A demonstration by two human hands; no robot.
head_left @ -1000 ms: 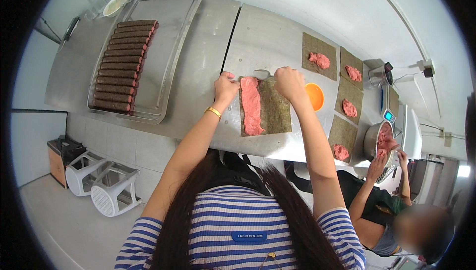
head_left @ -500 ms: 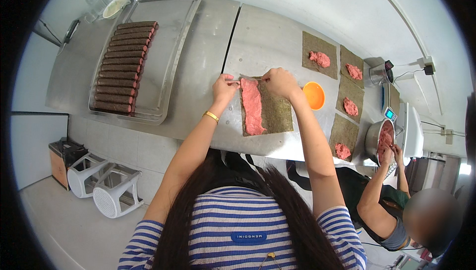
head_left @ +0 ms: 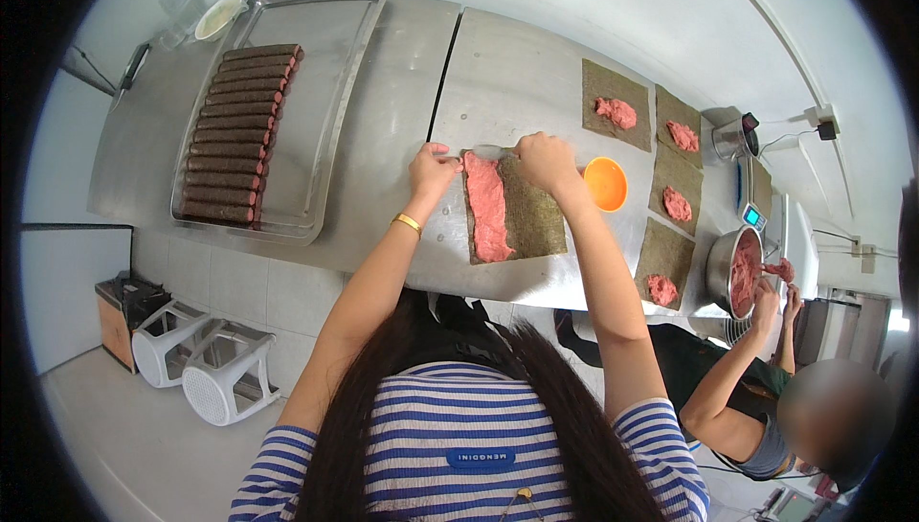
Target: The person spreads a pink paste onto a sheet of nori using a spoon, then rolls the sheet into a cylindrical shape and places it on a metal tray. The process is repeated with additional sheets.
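Observation:
A seaweed sheet (head_left: 536,220) lies on the steel table before me, with a long flat strip of pink minced meat (head_left: 488,211) along its left side. At the sheet's far left corner, my left hand (head_left: 434,172) has its fingers curled, thumb and fingertips against the meat's edge; what they pinch is too small to tell. My right hand (head_left: 548,163) is closed around a thin metal blade (head_left: 495,151), probably a spreading knife, its handle hidden in the fist. The blade spans the far end of the meat strip, pointing toward my left hand.
An orange bowl (head_left: 605,185) stands right of my right hand. Beyond it lie several seaweed sheets (head_left: 613,134) with meat lumps. On the left, a metal tray (head_left: 325,139) holds seaweed rolls (head_left: 235,148). At right, a co-worker's hands (head_left: 766,302) work by a meat bowl (head_left: 720,268).
My right hand has shifted slightly right with the blade; my left hand stays nearly still. The co-worker's hands have come out of the bowl toward the near right, lifting a lump of meat.

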